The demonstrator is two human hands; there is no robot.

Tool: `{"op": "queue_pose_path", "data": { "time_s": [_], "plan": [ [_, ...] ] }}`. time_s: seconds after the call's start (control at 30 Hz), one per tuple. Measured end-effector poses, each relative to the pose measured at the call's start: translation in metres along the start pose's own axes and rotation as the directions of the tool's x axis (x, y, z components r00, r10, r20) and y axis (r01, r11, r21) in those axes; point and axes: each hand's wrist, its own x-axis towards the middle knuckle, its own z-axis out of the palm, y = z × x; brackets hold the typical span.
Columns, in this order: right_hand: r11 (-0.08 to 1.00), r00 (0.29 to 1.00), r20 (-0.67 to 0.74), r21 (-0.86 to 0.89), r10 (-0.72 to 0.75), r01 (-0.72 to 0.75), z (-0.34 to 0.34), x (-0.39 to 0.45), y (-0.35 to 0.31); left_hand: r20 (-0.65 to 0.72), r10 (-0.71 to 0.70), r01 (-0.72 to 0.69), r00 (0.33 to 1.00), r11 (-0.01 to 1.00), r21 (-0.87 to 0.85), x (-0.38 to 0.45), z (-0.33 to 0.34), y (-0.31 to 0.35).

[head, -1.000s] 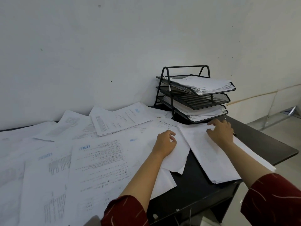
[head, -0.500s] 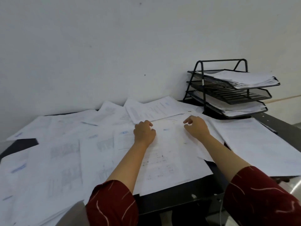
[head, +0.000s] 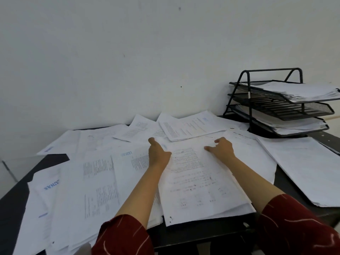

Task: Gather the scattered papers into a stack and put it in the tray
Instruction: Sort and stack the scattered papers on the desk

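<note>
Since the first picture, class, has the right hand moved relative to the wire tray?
Yes. The right hand has moved left, away from the tray, onto the middle papers.

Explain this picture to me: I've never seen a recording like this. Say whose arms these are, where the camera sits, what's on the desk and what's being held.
No machine here: a person in dark red sleeves works bare-handed, filmed by a camera on their head looking forward and down. Loose white printed papers cover the dark desk. The left hand and right hand flank a thick pile of printed sheets in front of the person, each touching a side. How firm either grip is cannot be told. At the back right stands a black three-tier wire tray; the top and bottom tiers hold paper.
</note>
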Motion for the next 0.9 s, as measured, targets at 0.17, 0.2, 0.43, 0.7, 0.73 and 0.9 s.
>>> {"op": "queue_pose_path", "data": {
  "time_s": [0.17,0.2,0.43,0.7,0.73,0.9],
  "plan": [
    [0.996,0.993,-0.070,-0.009,-0.094,0.094,-0.009,-0.003,0.001,0.008,0.080,-0.076,0.997,0.972,-0.221,0.002,0.002,0.002],
    [0.995,0.991,-0.094,0.031,-0.093,0.096,-0.010,-0.002,0.001,-0.002,0.080,-0.078,0.997,0.971,-0.227,0.004,0.001,0.001],
    [0.867,0.999,0.007,0.497,-0.054,0.043,-0.006,-0.006,-0.015,0.166,0.121,-0.052,0.979,0.929,-0.367,0.011,-0.004,-0.004],
    [0.725,0.997,0.080,0.687,-0.013,-0.046,-0.012,-0.006,-0.028,0.297,0.075,0.082,0.952,0.871,-0.485,0.017,-0.017,-0.006],
    [0.695,0.994,0.110,0.715,-0.007,-0.074,-0.013,-0.008,-0.030,0.327,0.093,0.087,0.941,0.864,-0.496,0.016,-0.017,-0.005],
    [0.749,0.978,0.210,0.646,0.016,-0.151,-0.014,-0.008,-0.029,0.051,0.117,-0.091,0.992,0.931,-0.354,0.015,-0.021,-0.007]
  ]
}}
